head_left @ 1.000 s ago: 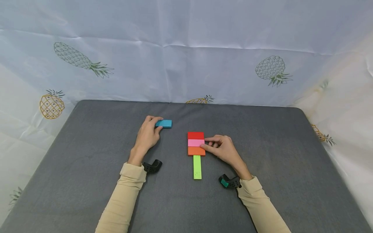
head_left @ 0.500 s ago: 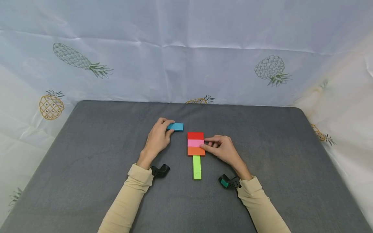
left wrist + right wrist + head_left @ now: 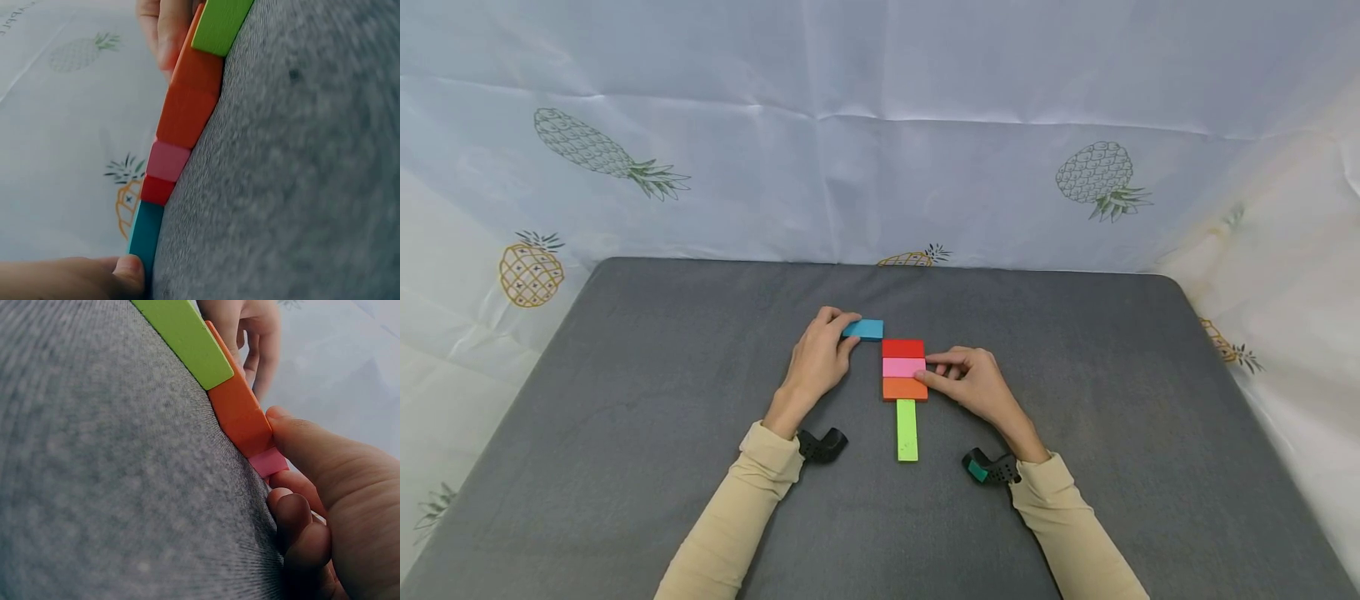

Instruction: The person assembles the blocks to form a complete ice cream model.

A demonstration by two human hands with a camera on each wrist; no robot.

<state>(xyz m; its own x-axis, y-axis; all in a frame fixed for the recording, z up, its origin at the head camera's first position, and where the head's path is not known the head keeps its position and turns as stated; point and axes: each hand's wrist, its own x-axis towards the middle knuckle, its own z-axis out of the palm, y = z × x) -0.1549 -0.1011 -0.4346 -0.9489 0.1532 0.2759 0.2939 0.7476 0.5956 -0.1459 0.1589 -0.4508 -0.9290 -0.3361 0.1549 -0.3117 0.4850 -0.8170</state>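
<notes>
My left hand (image 3: 817, 357) pinches the left end of a blue block (image 3: 868, 330), its thumb on the near side. The block lies flat, its right end by the far left corner of a red block (image 3: 903, 348). Red, pink (image 3: 898, 367) and orange (image 3: 904, 388) blocks lie side by side in a stack-like row. A lime-green block (image 3: 907, 430) runs lengthwise toward me from the orange one. My right hand (image 3: 973, 385) rests at the row's right end. Its thumb (image 3: 294, 428) touches the orange and pink edge; the index fingertip is by the red and pink edge, other fingers curled beneath.
A dark grey cloth-covered table (image 3: 625, 433) bears the blocks. Behind it hangs a pale curtain (image 3: 820, 183) printed with pineapples. A black wrist camera (image 3: 823, 447) sits at the left cuff, another camera (image 3: 990, 467) at the right.
My left hand has slid the blue block rightward and slightly nearer, up to the red block's far left corner. The right hand and the other blocks have stayed in place.
</notes>
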